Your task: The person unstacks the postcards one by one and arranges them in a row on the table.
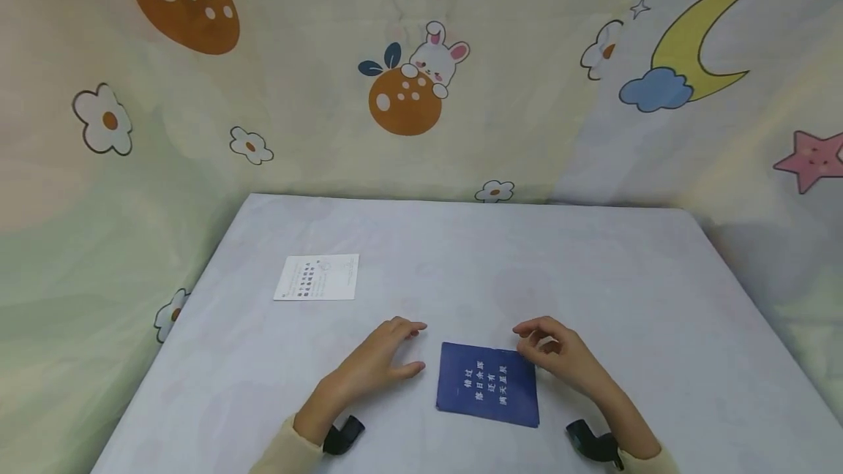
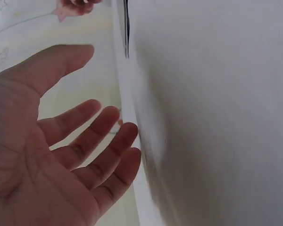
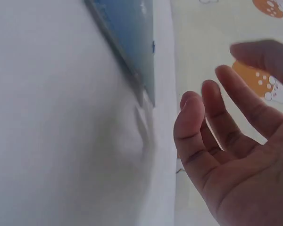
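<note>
A dark blue card [image 1: 488, 385] with white printed characters lies flat on the table, perhaps with more cards beneath it. To its left, my left hand [image 1: 374, 364] is held with thumb and fingers spread apart and nothing between them. The left palm [image 2: 47, 155] faces the left wrist camera. My right hand [image 1: 560, 357] hovers by the blue card's far right corner, fingers loosely bent and holding nothing. In the right wrist view, the right thumb and fingers [image 3: 191, 122] stand apart from the card's blue edge [image 3: 132, 37]. Whether a fingertip touches the card I cannot tell.
A white card [image 1: 317, 277] printed with dark characters lies at the back left of the white-covered table [image 1: 527, 262]. Behind the table hangs a patterned cloth [image 1: 316, 57] with rabbits, flowers and a moon. Black wrist-worn devices [image 1: 344, 435] sit under both wrists.
</note>
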